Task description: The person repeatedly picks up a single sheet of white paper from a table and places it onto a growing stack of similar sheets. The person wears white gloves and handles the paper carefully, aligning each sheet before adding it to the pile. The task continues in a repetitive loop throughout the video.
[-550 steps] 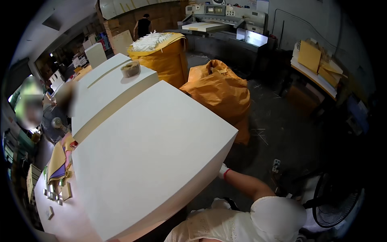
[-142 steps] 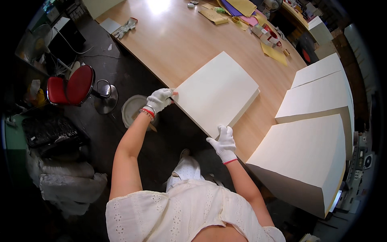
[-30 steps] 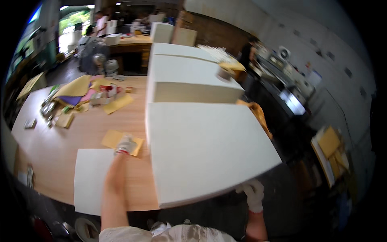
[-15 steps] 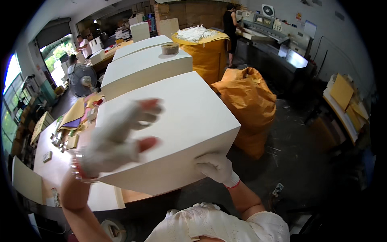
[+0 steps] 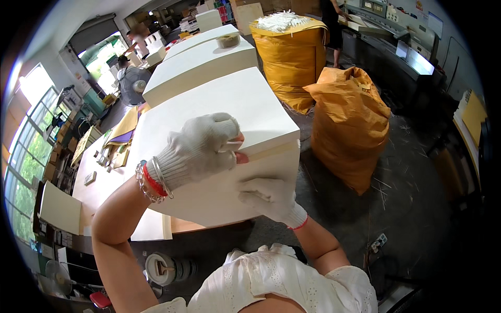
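Observation:
A tall stack of white paper (image 5: 240,107) stands on the table in front of me. My left hand (image 5: 203,143), in a white knit glove with bare finger and thumb tips, is closed at the upper near edge of the stack. Its thumb tip sits below that edge and the fingers curl over it. Right of it, a narrow step runs along the front between upper and lower sheets. My right hand (image 5: 271,199), also gloved, lies against the near face of the stack, fingers pointing left. How firmly it presses there I cannot tell.
More paper stacks stand behind, one carrying a tape roll (image 5: 228,40). At right are an orange sack (image 5: 349,130) and a yellow sack (image 5: 289,65) topped with paper strips. A fan (image 5: 133,85) stands far left. People are at work in the back, one beside a machine (image 5: 386,31).
My left hand has come right and down from above the stack and closed at its near edge. The right hand stays at the near face. The view has tilted and shifted.

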The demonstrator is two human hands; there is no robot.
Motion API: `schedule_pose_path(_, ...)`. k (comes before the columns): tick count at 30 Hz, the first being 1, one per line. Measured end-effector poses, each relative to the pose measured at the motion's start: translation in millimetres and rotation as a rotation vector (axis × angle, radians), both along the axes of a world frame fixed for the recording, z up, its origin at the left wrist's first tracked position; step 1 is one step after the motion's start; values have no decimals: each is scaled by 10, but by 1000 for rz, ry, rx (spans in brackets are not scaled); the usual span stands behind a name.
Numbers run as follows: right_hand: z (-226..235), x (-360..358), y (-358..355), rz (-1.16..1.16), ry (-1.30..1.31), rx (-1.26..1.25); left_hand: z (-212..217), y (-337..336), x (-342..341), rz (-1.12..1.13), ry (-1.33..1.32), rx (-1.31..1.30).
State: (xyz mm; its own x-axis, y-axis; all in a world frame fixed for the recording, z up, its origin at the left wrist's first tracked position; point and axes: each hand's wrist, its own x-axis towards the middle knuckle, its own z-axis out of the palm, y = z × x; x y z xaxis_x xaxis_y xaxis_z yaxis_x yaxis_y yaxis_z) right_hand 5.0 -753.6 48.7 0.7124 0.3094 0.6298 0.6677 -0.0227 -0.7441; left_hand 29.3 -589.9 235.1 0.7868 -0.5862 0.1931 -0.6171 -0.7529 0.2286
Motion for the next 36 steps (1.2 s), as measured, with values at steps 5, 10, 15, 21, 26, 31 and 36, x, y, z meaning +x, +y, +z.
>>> schedule_pose_path(5, 12, 12, -24, 73, 49, 24, 68, -10, 2, 70, 111, -77)
schedule_pose_path(10, 7, 4, -8, 86, 106, 67, 109, -49, -21, 112, 150, -68)
schedule_pose_path(15, 32, -6, -20, 101, 123, 46, 95, -36, -14, 124, 210, -131)
schedule_pose_path(21, -2, 3, 0, 109, 116, 61, 93, -11, -13, 81, 206, -143)
schedule_pose_path(26, 1, 7, 1, 75, 55, 54, 80, -35, -27, 115, 202, -145)
schedule_pose_path(31, 64, -37, -81, -35, -141, -34, 59, -35, 0, 89, 101, -84)
schedule_pose_path(36, 861, -120, -564, -358, -614, -2, 2, 120, -53, -87, -277, 63)
